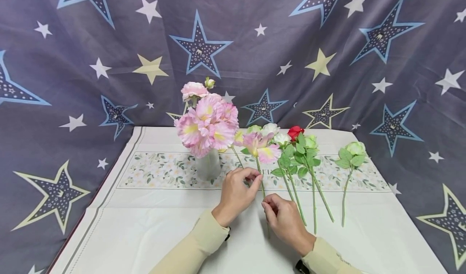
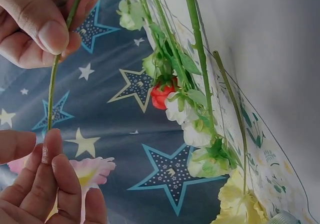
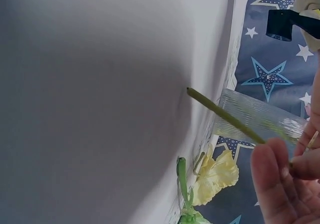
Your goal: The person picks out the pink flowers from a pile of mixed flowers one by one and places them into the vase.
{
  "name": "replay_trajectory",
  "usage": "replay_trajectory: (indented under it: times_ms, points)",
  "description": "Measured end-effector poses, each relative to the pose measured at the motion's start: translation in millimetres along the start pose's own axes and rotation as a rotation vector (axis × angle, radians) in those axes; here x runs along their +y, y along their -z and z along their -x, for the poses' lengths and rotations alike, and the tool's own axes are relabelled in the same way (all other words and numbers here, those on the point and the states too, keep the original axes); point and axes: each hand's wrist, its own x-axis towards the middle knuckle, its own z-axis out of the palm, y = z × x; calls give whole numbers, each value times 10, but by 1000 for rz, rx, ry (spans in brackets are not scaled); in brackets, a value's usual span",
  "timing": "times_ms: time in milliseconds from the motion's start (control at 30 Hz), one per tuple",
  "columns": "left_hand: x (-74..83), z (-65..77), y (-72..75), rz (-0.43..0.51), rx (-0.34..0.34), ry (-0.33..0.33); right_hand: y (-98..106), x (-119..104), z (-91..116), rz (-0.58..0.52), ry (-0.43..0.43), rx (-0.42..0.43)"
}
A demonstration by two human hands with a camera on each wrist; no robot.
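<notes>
A pink-and-yellow flower [image 1: 259,145] on a long green stem [image 2: 53,92] is held upright between my two hands. My left hand [image 1: 237,190] pinches the stem below the blossom. Lower down, my right hand [image 1: 285,219] grips the same stem between thumb and fingers; in the right wrist view its cut end [image 3: 197,94] pokes out past the fingers. Left of the hands stands a clear ribbed vase [image 1: 208,167], holding a full bunch of pink flowers [image 1: 209,122].
Right of the hands lie several loose stems: white roses [image 1: 270,129], a red rose [image 1: 295,133], light green roses [image 1: 310,142]. A single green rose [image 1: 355,148] lies farther right. A yellow flower [image 2: 241,204] lies near the vase. Behind the table [image 1: 153,225] hangs a star-patterned curtain [image 1: 225,7].
</notes>
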Motion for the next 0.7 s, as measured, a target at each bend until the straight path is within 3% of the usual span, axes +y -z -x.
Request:
replay_trajectory:
  times_ms: [533,700]
  points:
    - [10,-48,-23,5,-1,36,-11,-10,-5,-6,35,27]
    - [44,-57,-22,46,-18,89,-19,-3,-7,-24,44,32]
